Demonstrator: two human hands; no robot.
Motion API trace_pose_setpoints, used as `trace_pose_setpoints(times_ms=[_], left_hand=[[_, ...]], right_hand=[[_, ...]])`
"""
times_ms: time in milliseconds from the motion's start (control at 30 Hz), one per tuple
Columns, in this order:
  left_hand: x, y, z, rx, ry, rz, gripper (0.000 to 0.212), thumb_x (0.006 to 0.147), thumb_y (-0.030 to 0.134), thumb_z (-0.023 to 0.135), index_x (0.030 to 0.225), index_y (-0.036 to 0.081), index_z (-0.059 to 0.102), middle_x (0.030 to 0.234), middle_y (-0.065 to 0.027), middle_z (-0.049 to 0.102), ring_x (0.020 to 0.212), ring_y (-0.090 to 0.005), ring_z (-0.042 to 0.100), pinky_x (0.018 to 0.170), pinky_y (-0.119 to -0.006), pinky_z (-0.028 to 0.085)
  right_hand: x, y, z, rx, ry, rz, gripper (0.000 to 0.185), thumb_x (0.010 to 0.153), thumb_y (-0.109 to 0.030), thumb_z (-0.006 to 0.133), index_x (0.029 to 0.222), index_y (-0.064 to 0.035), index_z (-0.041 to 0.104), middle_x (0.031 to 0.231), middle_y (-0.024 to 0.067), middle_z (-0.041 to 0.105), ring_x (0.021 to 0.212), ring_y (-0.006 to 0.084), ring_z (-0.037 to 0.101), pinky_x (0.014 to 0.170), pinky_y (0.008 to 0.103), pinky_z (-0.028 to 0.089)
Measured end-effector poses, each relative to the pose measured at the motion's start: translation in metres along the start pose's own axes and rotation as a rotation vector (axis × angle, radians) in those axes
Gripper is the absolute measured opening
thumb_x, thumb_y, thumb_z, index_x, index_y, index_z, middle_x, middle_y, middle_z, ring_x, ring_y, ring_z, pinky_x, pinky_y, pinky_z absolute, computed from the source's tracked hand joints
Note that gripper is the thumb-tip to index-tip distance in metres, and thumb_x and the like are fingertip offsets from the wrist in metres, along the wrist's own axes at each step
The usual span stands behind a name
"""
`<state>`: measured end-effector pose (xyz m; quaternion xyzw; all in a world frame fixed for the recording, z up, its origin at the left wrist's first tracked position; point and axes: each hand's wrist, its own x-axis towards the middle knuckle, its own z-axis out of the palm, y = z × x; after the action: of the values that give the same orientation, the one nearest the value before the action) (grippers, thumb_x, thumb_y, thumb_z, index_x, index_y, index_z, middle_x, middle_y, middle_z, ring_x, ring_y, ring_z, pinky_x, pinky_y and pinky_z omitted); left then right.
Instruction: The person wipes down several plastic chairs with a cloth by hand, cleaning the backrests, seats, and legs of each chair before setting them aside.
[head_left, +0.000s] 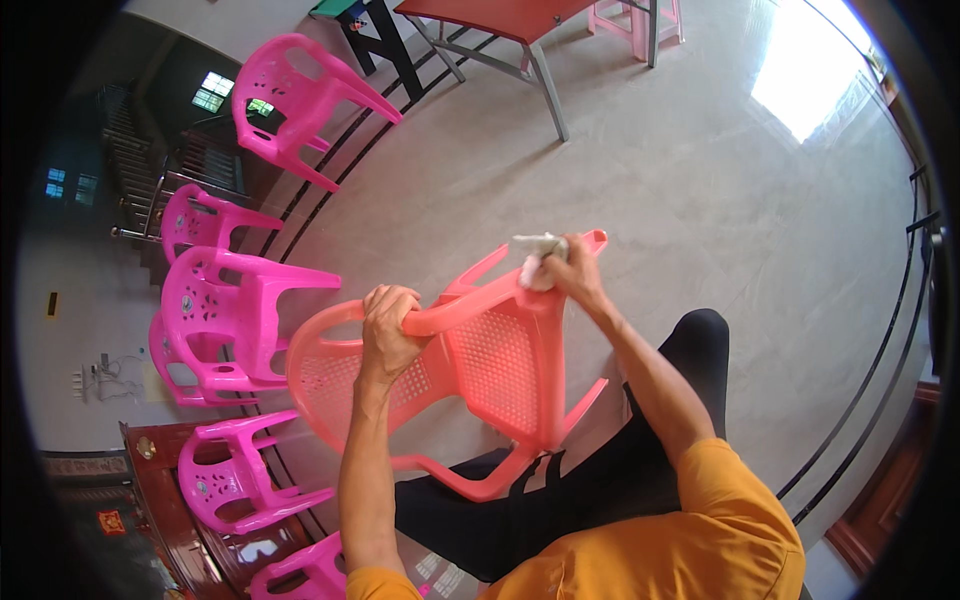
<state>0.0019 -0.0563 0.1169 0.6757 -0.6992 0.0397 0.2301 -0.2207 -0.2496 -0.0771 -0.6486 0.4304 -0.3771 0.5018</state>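
Observation:
A coral-pink plastic armchair with a perforated seat and back is tilted in front of me, close to my legs. My left hand grips its upper armrest near the backrest. In my right hand is a whitish cloth, pressed against the chair where the armrest meets a front leg. Part of the cloth is hidden by my fingers. The lower armrest lies over my dark-trousered thigh.
Several bright pink plastic armchairs line the wall on the left. A red-topped table with metal legs stands at the far side, a pink stool behind it. Dark wooden furniture is at lower left. Sunlight glares on the grey floor.

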Motion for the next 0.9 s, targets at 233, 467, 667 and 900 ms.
trace_pose_setpoints(times_ms=[233,467,667,900], left_hand=[[-0.008,0.004,0.011,0.021,0.050,-0.025,0.028,0.078,0.021,0.081,0.080,0.009,0.056,0.081,-0.0092,0.060,0.084,-0.0341,0.061,0.079,-0.047,0.044],[-0.020,0.016,0.010,-0.011,0.088,0.008,0.021,0.081,0.020,0.079,0.087,0.008,0.064,0.087,-0.0087,0.067,0.087,-0.0332,0.064,0.083,-0.046,0.046],[-0.015,0.038,0.015,-0.015,0.093,-0.008,0.054,0.078,0.038,0.085,0.115,0.002,0.068,0.100,-0.0139,0.068,0.098,-0.0345,0.065,0.092,-0.046,0.047],[-0.021,0.027,0.041,0.164,0.119,-0.086,0.093,0.078,0.021,0.084,0.156,0.000,0.039,0.144,-0.0253,0.052,0.144,-0.0435,0.043,0.118,-0.066,0.031]], right_hand=[[-0.064,-0.165,0.038,0.271,-0.305,-0.247,0.022,0.092,-0.014,0.063,0.107,-0.0008,0.069,0.099,0.0194,0.066,0.099,0.0381,0.062,0.091,0.0470,0.050],[-0.056,-0.134,0.015,0.115,-0.516,-0.074,0.036,0.101,-0.031,0.058,0.113,-0.0006,0.071,0.092,0.0189,0.074,0.085,0.0332,0.072,0.075,0.0449,0.055],[-0.028,-0.090,-0.022,-0.105,-0.526,0.050,0.051,0.104,-0.047,0.051,0.112,-0.0026,0.075,0.096,0.0199,0.076,0.089,0.0299,0.074,0.080,0.0431,0.057],[-0.061,-0.201,-0.011,-0.214,-0.622,-0.273,0.049,0.082,-0.037,0.079,0.118,-0.0046,0.075,0.096,0.0194,0.076,0.088,0.0364,0.073,0.082,0.0454,0.055]])
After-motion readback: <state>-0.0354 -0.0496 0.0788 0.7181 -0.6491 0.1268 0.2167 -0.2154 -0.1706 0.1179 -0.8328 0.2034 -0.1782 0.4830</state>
